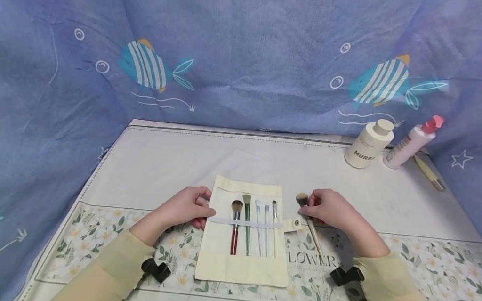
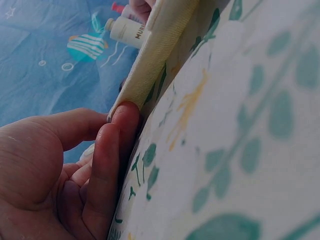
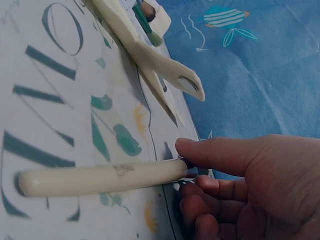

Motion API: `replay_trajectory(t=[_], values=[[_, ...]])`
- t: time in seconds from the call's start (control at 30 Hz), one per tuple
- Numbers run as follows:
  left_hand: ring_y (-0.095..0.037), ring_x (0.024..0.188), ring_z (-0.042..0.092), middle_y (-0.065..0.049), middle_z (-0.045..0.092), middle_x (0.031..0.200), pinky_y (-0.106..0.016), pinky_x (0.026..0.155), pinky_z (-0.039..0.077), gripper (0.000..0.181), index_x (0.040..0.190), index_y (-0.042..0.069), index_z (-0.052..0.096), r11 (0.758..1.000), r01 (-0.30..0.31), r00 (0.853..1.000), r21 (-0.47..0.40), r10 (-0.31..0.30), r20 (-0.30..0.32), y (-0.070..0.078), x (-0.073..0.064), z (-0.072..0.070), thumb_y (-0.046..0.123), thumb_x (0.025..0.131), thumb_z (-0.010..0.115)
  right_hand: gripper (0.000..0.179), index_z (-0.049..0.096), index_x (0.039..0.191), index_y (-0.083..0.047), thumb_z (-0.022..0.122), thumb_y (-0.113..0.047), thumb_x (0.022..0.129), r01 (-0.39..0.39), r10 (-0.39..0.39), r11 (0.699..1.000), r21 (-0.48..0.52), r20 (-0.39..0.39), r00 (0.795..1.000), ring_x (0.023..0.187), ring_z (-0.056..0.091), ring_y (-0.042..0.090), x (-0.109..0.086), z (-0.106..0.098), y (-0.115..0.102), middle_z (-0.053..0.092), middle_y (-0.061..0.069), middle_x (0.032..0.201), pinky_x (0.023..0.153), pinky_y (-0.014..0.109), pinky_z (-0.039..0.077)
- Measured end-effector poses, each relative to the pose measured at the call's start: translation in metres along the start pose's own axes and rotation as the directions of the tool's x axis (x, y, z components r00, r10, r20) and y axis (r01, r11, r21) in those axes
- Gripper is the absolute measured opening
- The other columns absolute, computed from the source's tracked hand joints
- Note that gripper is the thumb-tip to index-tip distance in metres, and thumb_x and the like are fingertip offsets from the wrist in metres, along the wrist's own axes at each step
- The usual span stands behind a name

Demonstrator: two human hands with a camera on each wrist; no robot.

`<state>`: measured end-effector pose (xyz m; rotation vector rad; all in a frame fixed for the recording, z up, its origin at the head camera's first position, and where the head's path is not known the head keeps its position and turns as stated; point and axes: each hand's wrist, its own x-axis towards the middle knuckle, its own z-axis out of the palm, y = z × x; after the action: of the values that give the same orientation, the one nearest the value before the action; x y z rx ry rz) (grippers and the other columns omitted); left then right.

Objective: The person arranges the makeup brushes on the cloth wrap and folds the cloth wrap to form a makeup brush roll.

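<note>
At lower centre, the left grip [image 1: 187, 206] pinches the brush roll [image 1: 241, 269] by its edge, seemingly steadying it, while the right grip [image 1: 329, 208] pinches a loose brush [image 1: 314, 234] near its bristles.

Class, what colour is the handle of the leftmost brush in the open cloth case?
Dark red; the handle shows best in the head view.

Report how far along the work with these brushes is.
Apparently done: five brushes lie under the strap of the open pouch. In progress: the right hand pinches a sixth brush beside it; the left hand pinches the pouch's left edge. Probably left, if this is packing: inserting that brush and fastening the loose snap tab.
</note>
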<state>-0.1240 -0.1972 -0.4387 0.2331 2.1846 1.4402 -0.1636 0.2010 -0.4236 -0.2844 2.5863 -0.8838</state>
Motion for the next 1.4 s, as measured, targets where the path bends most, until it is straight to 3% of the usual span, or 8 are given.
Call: replay_trajectory(t=[0.4,0.97,1.17,1.4], values=[[-0.020,0.059,0.068,-0.007,0.069,0.071,-0.033,0.057,0.061,0.033,0.120,-0.004,0.054,1.000,0.010,1.000,0.005,-0.010,0.001,-0.002,-0.002,0.000,0.012,0.096,0.071,0.026,0.059,0.081,-0.010,0.073,-0.028,0.092,-0.012,0.012,0.999,-0.049,-0.008,1.000,0.053,0.053,0.016,0.001,0.007,-0.004,0.055,0.000,0.060,0.054,0.031,0.044],[-0.020,0.059,0.068,-0.007,0.069,0.072,-0.033,0.058,0.061,0.034,0.120,-0.004,0.053,1.000,0.024,1.000,0.002,-0.024,-0.002,-0.002,0.000,0.000,0.012,0.096,0.072,0.033,0.048,0.085,-0.007,0.070,-0.027,0.099,0.026,-0.032,0.981,0.193,0.029,0.999,0.054,0.046,0.017,0.002,0.000,-0.002,0.042,-0.002,0.060,0.053,0.030,0.043],[-0.020,0.059,0.068,-0.007,0.070,0.073,-0.032,0.057,0.061,0.032,0.118,-0.003,0.054,1.000,0.013,1.000,0.000,-0.013,0.006,-0.002,0.003,-0.001,0.012,0.096,0.072,0.030,0.053,0.094,-0.004,0.068,-0.029,0.101,0.024,-0.035,0.960,0.280,0.034,0.999,0.054,0.046,0.019,0.002,-0.003,-0.007,0.046,0.001,0.060,0.053,0.033,0.043],[-0.020,0.059,0.069,-0.007,0.071,0.073,-0.031,0.056,0.061,0.032,0.118,-0.003,0.055,1.000,0.006,1.000,-0.009,-0.006,0.004,0.001,0.002,-0.001,0.011,0.096,0.072,0.032,0.058,0.097,-0.002,0.065,-0.032,0.103,0.039,-0.036,0.952,0.304,-0.017,0.999,0.056,0.051,0.021,0.009,-0.005,-0.014,0.048,0.003,0.061,0.052,0.034,0.043]])
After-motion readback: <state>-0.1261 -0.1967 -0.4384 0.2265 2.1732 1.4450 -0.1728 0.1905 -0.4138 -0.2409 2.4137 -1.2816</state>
